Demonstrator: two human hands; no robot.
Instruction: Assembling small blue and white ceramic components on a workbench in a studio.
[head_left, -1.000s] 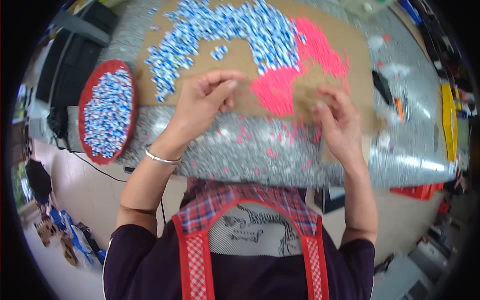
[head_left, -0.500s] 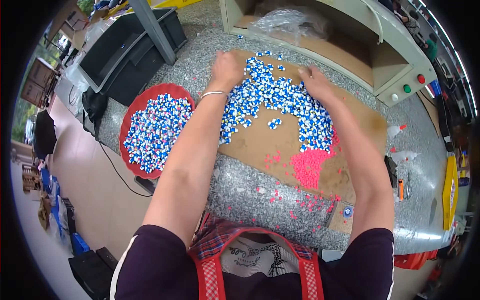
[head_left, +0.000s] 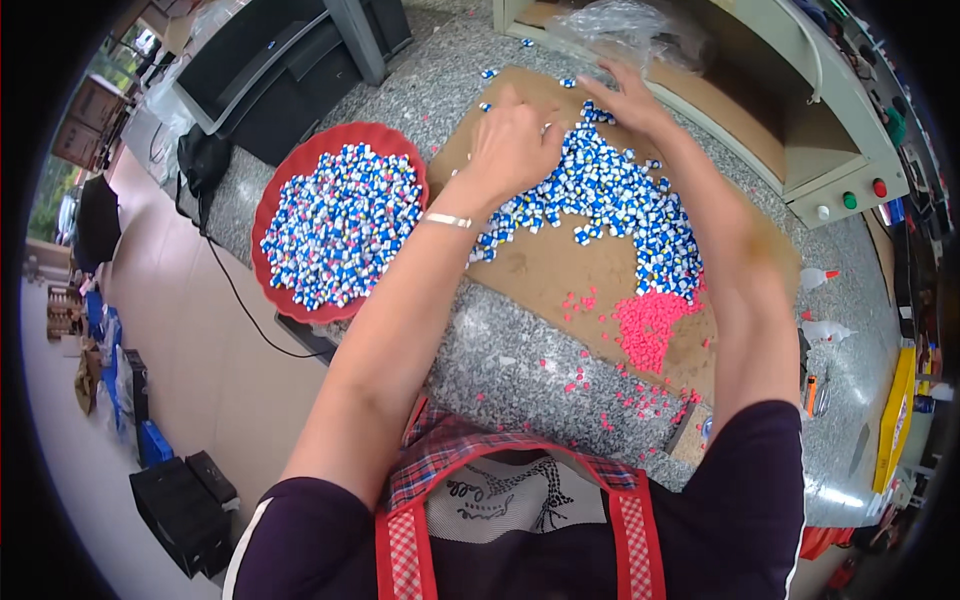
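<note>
Left hand, fingers curled, and right hand, fingers spread flat, rest on blue-and-white pieces heaped far on a cardboard sheet; small, light, probably hard and easily scattered, best pinched singly.

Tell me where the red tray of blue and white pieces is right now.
In the head view, the red tray sits on the person's left, at the speckled countertop's edge, just left of the cardboard sheet and the left hand.

tray red | pieces blue-white | beads pink | apron red gingham
</note>
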